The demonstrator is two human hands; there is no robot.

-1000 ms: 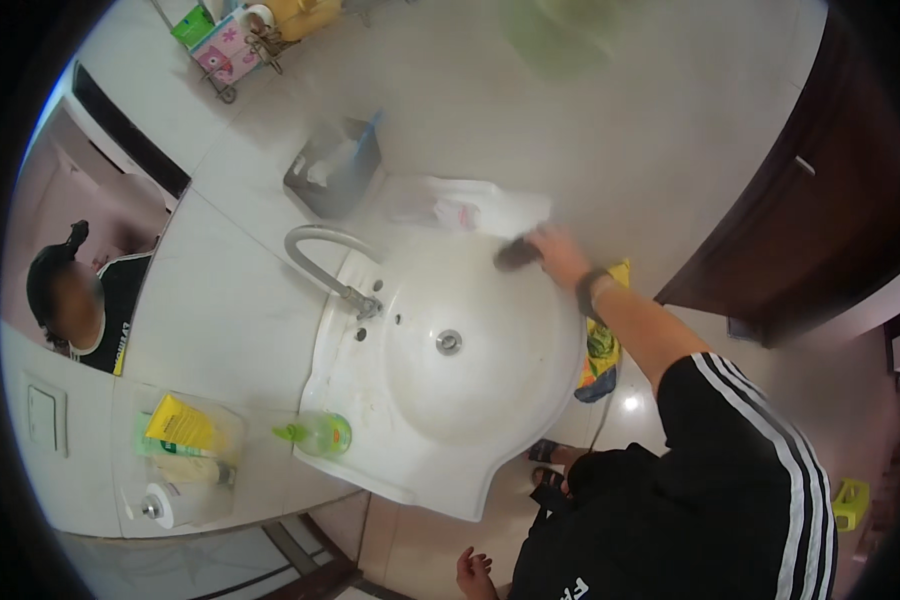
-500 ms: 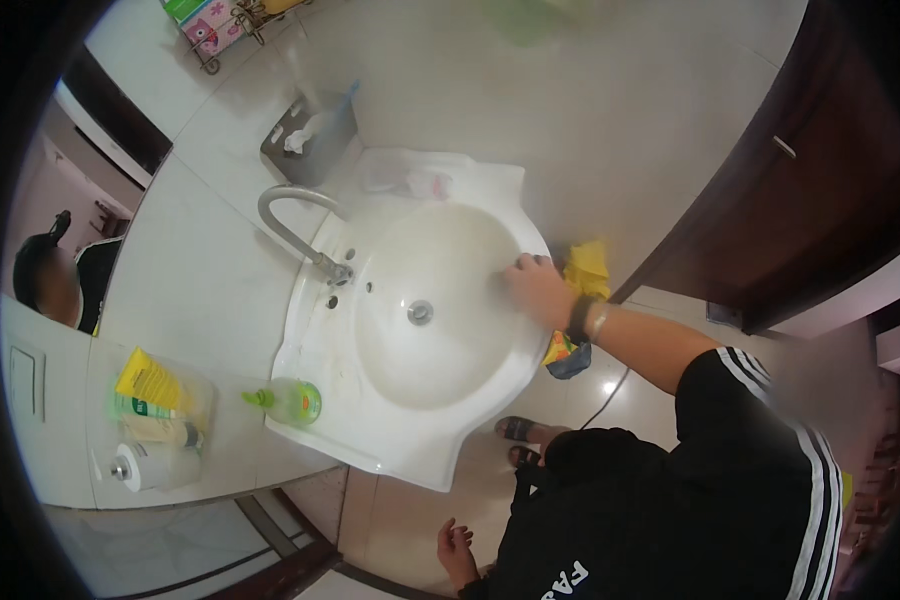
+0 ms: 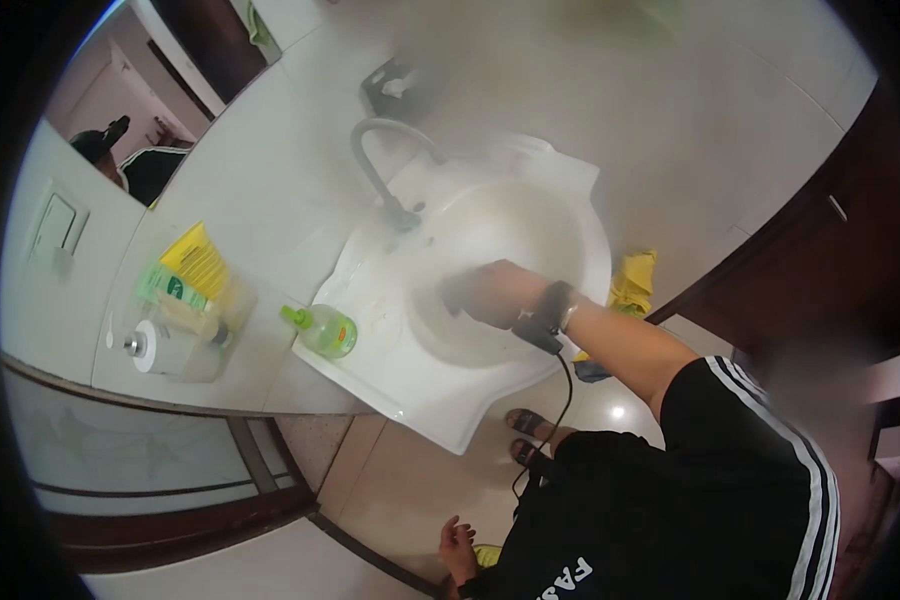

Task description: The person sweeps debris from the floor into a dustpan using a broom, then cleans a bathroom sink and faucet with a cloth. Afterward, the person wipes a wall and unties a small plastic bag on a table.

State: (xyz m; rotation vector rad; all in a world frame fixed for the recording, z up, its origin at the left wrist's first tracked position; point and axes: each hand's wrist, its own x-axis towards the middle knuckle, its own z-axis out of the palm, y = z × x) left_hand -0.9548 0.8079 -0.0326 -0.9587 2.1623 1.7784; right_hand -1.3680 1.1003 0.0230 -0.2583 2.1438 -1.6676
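My right hand (image 3: 498, 294) reaches into the white washbasin (image 3: 438, 412), its fingers bent down around a blurred greyish thing I cannot make out. On that wrist sit a black band and a small black device (image 3: 538, 331) with a cable. My left hand (image 3: 457, 540) hangs low beside my body, away from the basin, fingers loosely curled and apart, nothing in it. The curved grey faucet (image 3: 372, 170) stands at the back left of the basin. On the basin's left corner is a green pump bottle (image 3: 328, 331). Haze blurs much of the basin.
Left of the basin, a clear holder carries a yellow tube (image 3: 198, 262), a green tube and a white bottle (image 3: 150, 346). A grey tissue box (image 3: 390, 88) stands behind the faucet. Yellow packaging (image 3: 632, 285) shows beyond the right rim. A dark door (image 3: 820, 240) is at right.
My right hand has moved from the basin's right rim inward over the bowl. The view has shifted, and the wrist device and cable now show. My left hand stays low.
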